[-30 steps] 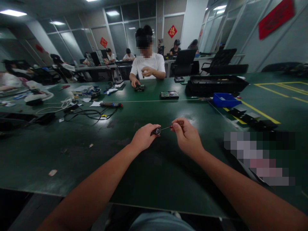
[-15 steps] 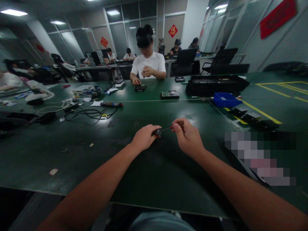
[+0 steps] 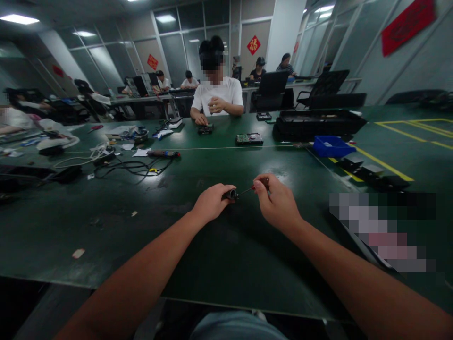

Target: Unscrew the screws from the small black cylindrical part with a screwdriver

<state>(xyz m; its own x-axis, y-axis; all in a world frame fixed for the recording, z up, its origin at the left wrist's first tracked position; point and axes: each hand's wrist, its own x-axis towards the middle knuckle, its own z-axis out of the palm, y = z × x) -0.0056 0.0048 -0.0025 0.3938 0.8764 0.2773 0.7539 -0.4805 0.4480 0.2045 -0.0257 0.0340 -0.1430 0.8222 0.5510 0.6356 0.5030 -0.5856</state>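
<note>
My left hand (image 3: 211,203) is closed round a dark cylindrical piece (image 3: 231,194), whose round hollow end faces right. Most of that piece is hidden by the fingers. In my right hand (image 3: 278,203) is a screwdriver (image 3: 247,191) with a reddish handle, pinched between thumb and fingers. Its thin shaft points left toward the cylinder's end. A small dark bit (image 3: 237,195) shows at the shaft's tip, just outside the hollow end; what it is I cannot make out. Both hands are over the green table (image 3: 219,255).
Across the table a person in a white shirt (image 3: 219,94) handles a circuit-board device (image 3: 205,128). A hard drive (image 3: 249,139), a black tray (image 3: 318,124) and a blue bin (image 3: 332,146) lie beyond my hands. To the left are black cables (image 3: 134,167) and an electric screwdriver (image 3: 164,153).
The screwdriver's tip has drawn slightly away from the cylinder's hollow end, and a small dark bit now shows at it. The cylinder has tilted a little. Both hands stay nearly in place.
</note>
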